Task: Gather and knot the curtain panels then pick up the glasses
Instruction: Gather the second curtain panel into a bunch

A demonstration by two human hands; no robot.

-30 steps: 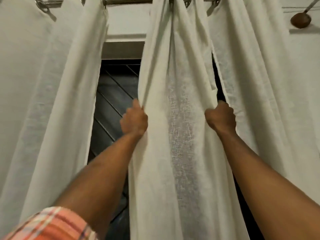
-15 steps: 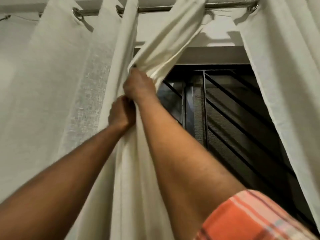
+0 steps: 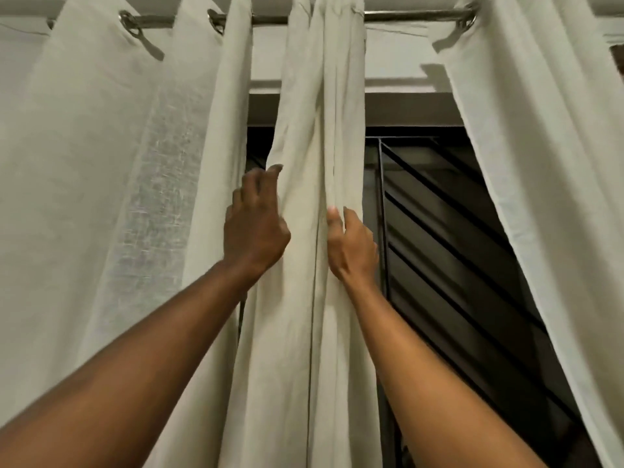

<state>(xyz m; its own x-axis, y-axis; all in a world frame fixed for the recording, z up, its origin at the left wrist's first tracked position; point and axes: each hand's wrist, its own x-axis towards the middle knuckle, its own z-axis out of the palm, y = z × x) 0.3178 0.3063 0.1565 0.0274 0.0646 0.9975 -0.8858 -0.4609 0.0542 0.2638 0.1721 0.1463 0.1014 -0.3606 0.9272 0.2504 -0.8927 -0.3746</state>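
A big pale curtain point(image 3: 101, 197) hangs to the left of the middle curtain and fills that whole side. Light shows through its thin cloth in one patch. Another pale curtain point(image 3: 557, 163) hangs to the right of the middle curtain and slants away toward the bottom corner.

The middle curtain point(image 3: 317, 130) is bunched into a long narrow bundle of folds. It hangs straight down from the top to the bottom edge of the view.

Behind the middle curtain, and mostly to its right, is a dark window point(image 3: 456, 248) with slanted bars. A plain grey beam point(image 3: 398, 106) runs across above the window.

Two bare arms reach up to the middle curtain from below.

A shiny metal rod point(image 3: 405, 15) runs across the top, and the middle curtain hangs from it.

The left hand point(image 3: 255, 228) is on the left edge of the middle curtain. Its grip is narrow, with the fingers curled in and the tips pinching the edge of the cloth. The right hand point(image 3: 351, 244) is on the right edge, a little lower. Its grip holds the folds, with the thumb on the front and the fingers wrapped behind.

Metal rings point(image 3: 214, 21) sit in the top of the curtain left of the middle one, with the rod going through them.
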